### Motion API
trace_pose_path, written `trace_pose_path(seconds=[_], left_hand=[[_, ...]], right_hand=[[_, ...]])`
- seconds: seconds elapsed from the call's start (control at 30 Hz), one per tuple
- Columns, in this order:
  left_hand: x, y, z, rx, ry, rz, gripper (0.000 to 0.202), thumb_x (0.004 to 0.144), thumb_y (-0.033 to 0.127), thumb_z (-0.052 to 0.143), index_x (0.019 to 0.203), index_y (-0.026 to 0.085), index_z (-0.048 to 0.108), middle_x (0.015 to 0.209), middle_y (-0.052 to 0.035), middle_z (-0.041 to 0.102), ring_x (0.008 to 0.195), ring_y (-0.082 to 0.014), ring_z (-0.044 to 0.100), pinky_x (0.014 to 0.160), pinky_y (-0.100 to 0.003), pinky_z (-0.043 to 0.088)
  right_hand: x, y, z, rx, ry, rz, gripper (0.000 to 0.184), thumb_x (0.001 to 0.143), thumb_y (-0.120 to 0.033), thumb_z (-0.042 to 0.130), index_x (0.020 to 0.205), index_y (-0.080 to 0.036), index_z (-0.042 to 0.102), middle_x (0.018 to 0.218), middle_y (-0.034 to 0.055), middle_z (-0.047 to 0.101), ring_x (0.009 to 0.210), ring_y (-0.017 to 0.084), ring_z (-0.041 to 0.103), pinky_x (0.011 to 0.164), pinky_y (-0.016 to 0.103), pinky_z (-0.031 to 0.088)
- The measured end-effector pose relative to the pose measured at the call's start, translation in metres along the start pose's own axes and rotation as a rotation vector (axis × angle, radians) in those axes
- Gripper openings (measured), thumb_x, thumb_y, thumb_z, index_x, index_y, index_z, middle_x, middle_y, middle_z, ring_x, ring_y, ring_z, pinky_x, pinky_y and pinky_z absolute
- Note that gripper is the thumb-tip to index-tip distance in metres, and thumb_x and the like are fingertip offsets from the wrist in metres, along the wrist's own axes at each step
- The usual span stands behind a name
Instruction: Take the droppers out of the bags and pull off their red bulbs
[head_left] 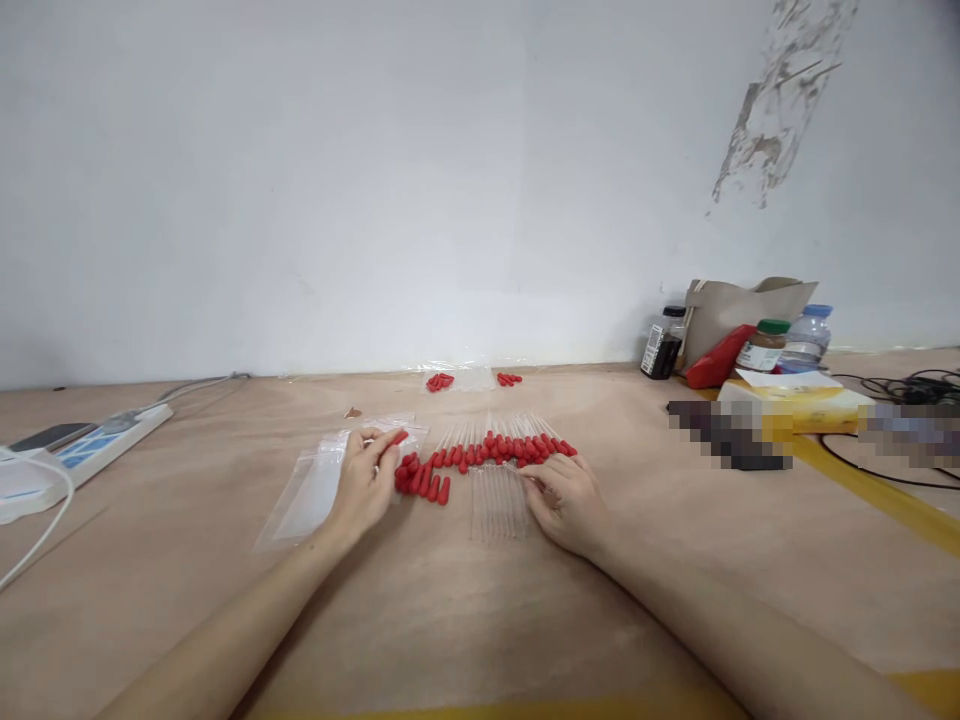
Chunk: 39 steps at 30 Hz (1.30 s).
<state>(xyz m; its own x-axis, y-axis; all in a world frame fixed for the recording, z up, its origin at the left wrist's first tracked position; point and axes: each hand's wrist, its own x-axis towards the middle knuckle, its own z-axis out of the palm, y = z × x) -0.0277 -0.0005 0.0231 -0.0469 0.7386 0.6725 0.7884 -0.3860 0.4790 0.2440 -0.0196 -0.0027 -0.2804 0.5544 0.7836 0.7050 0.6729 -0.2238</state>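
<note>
My left hand (365, 478) pinches a red rubber dropper bulb (400, 438) between thumb and fingers, just above a small group of loose red bulbs (427, 487). My right hand (568, 497) is closed at the top end of a row of thin clear glass tubes (491, 505); its fingertips seem to grip one tube, though the fingers partly hide it. Behind the hands lies a long row of droppers (517, 447), with red bulbs toward me and thin clear stems pointing to the wall. Under and beside my left hand lie clear zip bags (307, 490).
Near the wall a clear plastic bag (471, 379) lies between two small piles of red bulbs (440, 382). A power strip (112, 440) with cables is at the left. Bottles, a jar (763, 346), a grey bag (739, 315) and a yellow-white packet (802, 402) stand at the right.
</note>
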Motion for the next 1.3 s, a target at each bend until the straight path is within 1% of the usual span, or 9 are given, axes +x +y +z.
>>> trace_pose_path(seconds=[0.13, 0.23, 0.33, 0.53, 0.77, 0.9, 1.03, 1.17, 1.3], left_hand=[[0.015, -0.029, 0.0, 0.008, -0.078, -0.226, 0.035, 0.077, 0.033, 0.042, 0.105, 0.018, 0.058, 0.083, -0.0043, 0.054, 0.077, -0.0173, 0.056, 0.073, -0.031, 0.045], [0.016, -0.043, 0.006, -0.021, -0.146, -0.274, 0.037, 0.074, 0.04, 0.046, 0.103, 0.018, 0.055, 0.078, -0.002, 0.058, 0.067, -0.0154, 0.057, 0.064, -0.028, 0.045], [0.014, -0.042, 0.009, -0.029, -0.158, -0.267, 0.033, 0.072, 0.042, 0.05, 0.094, 0.018, 0.055, 0.076, -0.0014, 0.059, 0.066, -0.015, 0.057, 0.062, -0.026, 0.045], [0.009, -0.02, 0.007, 0.016, -0.118, -0.034, 0.025, 0.075, 0.04, 0.05, 0.09, 0.02, 0.056, 0.082, -0.0014, 0.061, 0.075, -0.016, 0.056, 0.063, -0.026, 0.043], [0.004, -0.016, 0.014, 0.13, -0.135, 0.144, 0.02, 0.077, 0.038, 0.05, 0.078, 0.021, 0.061, 0.077, -0.0005, 0.064, 0.074, -0.0167, 0.057, 0.071, -0.029, 0.041], [-0.001, -0.009, 0.007, 0.232, -0.083, 0.257, 0.018, 0.077, 0.036, 0.052, 0.078, 0.021, 0.062, 0.075, -0.0005, 0.065, 0.075, -0.0173, 0.057, 0.076, -0.031, 0.036], [-0.006, -0.005, -0.001, 0.27, -0.102, 0.327, 0.017, 0.078, 0.034, 0.052, 0.079, 0.022, 0.063, 0.074, -0.0002, 0.065, 0.075, -0.017, 0.057, 0.075, -0.031, 0.035], [-0.005, -0.01, -0.002, 0.243, -0.049, 0.241, 0.018, 0.077, 0.036, 0.052, 0.079, 0.022, 0.062, 0.078, -0.0005, 0.065, 0.076, -0.0169, 0.057, 0.076, -0.03, 0.037], [0.0, -0.02, 0.0, 0.174, -0.046, -0.039, 0.025, 0.074, 0.042, 0.051, 0.084, 0.021, 0.06, 0.08, -0.0002, 0.065, 0.071, -0.0158, 0.057, 0.063, -0.025, 0.042]], right_hand=[[-0.002, 0.003, 0.003, -0.08, -0.01, -0.034, 0.018, 0.078, -0.016, 0.046, 0.08, -0.019, 0.064, 0.065, 0.0021, 0.061, 0.066, 0.014, 0.05, 0.068, 0.029, 0.029], [-0.003, 0.005, 0.008, -0.152, -0.014, -0.06, 0.017, 0.077, -0.016, 0.047, 0.079, -0.019, 0.064, 0.064, 0.0019, 0.061, 0.067, 0.014, 0.049, 0.069, 0.03, 0.028], [-0.003, 0.005, 0.012, -0.183, -0.028, -0.08, 0.016, 0.077, -0.017, 0.048, 0.078, -0.019, 0.064, 0.064, 0.0016, 0.06, 0.066, 0.014, 0.047, 0.068, 0.03, 0.027], [-0.003, 0.001, 0.012, -0.167, -0.087, -0.101, 0.013, 0.076, -0.024, 0.052, 0.079, -0.02, 0.064, 0.066, 0.0018, 0.061, 0.067, 0.014, 0.046, 0.067, 0.031, 0.025], [-0.003, 0.0, 0.006, -0.116, -0.181, -0.102, 0.027, 0.072, -0.043, 0.057, 0.084, -0.02, 0.064, 0.07, 0.0033, 0.06, 0.072, 0.016, 0.047, 0.07, 0.032, 0.026], [-0.002, 0.0, 0.003, -0.095, -0.223, -0.089, 0.033, 0.07, -0.046, 0.057, 0.088, -0.019, 0.064, 0.074, 0.0041, 0.06, 0.074, 0.017, 0.046, 0.071, 0.033, 0.026], [-0.001, -0.001, 0.001, -0.093, -0.264, -0.079, 0.035, 0.072, -0.048, 0.055, 0.09, -0.02, 0.063, 0.075, 0.0038, 0.059, 0.074, 0.017, 0.046, 0.071, 0.033, 0.026], [-0.001, -0.002, 0.0, -0.09, -0.279, -0.068, 0.037, 0.071, -0.051, 0.055, 0.089, -0.02, 0.063, 0.076, 0.0042, 0.058, 0.075, 0.017, 0.045, 0.071, 0.033, 0.027], [-0.001, -0.002, -0.001, -0.069, -0.254, -0.044, 0.035, 0.074, -0.051, 0.053, 0.089, -0.02, 0.064, 0.078, 0.0043, 0.058, 0.075, 0.016, 0.047, 0.072, 0.032, 0.027]])
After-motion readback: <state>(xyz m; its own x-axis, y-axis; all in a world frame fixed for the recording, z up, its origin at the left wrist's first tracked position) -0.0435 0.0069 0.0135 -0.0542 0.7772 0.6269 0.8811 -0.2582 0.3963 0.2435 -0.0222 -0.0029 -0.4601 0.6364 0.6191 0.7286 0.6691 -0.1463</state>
